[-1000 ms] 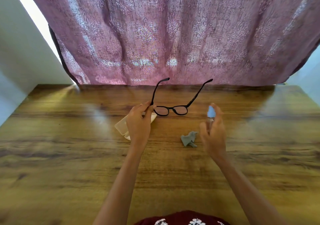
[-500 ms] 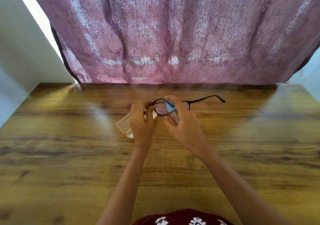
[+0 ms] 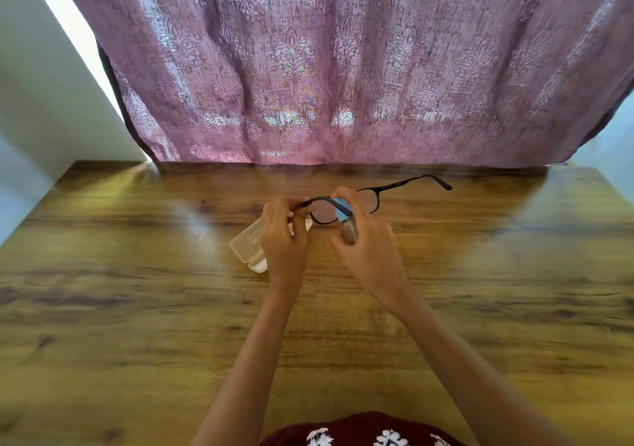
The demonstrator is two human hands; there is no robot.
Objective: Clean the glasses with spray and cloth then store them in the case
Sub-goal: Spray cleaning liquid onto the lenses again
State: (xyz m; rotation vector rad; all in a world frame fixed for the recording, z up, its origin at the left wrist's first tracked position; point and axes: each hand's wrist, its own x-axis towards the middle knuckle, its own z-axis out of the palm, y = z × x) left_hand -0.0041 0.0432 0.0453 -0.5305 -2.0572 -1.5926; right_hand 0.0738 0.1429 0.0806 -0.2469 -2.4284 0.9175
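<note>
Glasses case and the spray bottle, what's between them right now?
In the head view, the left hand, holding the glasses, lies between the case and the spray bottle gripped by the right hand.

A single wide-angle camera worn on the person's head looks forward and steeply down over a wooden table (image 3: 137, 308), whose far edge crosses the middle of the frame under a purple curtain (image 3: 343, 68) that fills the upper half. It sits near: a maroon garment (image 3: 360, 425) shows at the bottom centre, and both forearms rise from there to the left hand (image 3: 283, 239) and right hand (image 3: 368, 250) just above centre, holding the glasses (image 3: 322, 209) and spray bottle (image 3: 344, 209). The lens bows the table's sides and blurs the lower corners.
</note>
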